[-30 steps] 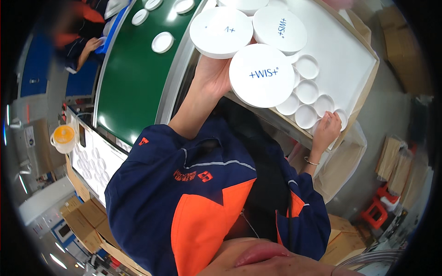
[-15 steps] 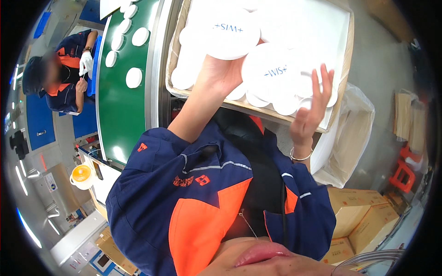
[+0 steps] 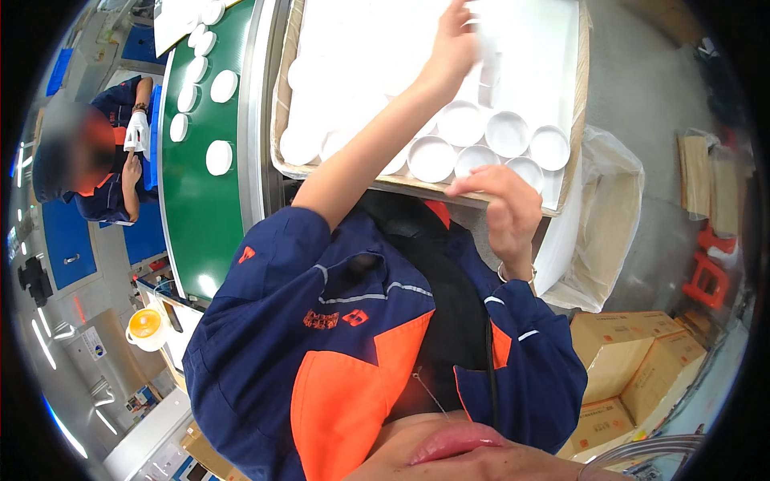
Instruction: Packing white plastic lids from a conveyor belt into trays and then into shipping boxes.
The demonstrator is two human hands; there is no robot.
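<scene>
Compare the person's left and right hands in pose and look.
The left hand extends out over the tray; the right hand is bent at the tray's near edge. The left hand looks partly blurred, the right hand clearer. The right hand has a bracelet at its wrist; the left hand shows none. Both are ungloved.

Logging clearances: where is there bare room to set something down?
Bare: the green conveyor belt below its white round caps; and the upper right of the white rectangular tray, between the left hand and the tan right rim. Crowded: the tray's near edge beside the right hand, lined with white round shallow dishes. Glare obscures its upper left.
</scene>
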